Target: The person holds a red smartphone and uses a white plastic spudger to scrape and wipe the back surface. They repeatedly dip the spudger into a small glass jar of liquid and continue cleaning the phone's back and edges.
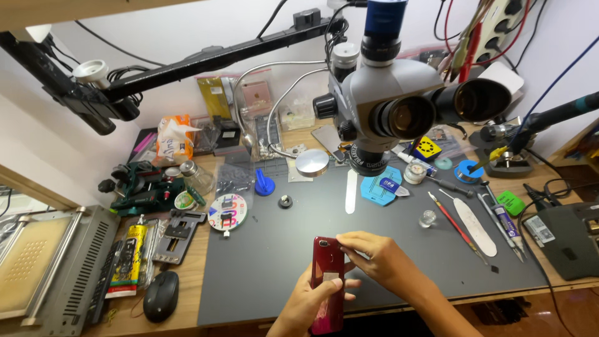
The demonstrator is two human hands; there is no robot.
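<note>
In the head view, a red phone (327, 284) is gripped back-up in the left hand (312, 302), low at 6 o'clock over the grey mat (268, 262) on the table (187, 293). The right hand (377, 259) is closed at its top corner, fingers (345, 242) pinching there. Inspection or opening of that corner seems in hand; a fine, steady pinch is called for. Bare mat lies at 12 o'clock; the microscope (390, 100) overhangs beyond, tools (474, 224) at 2 o'clock.
</note>
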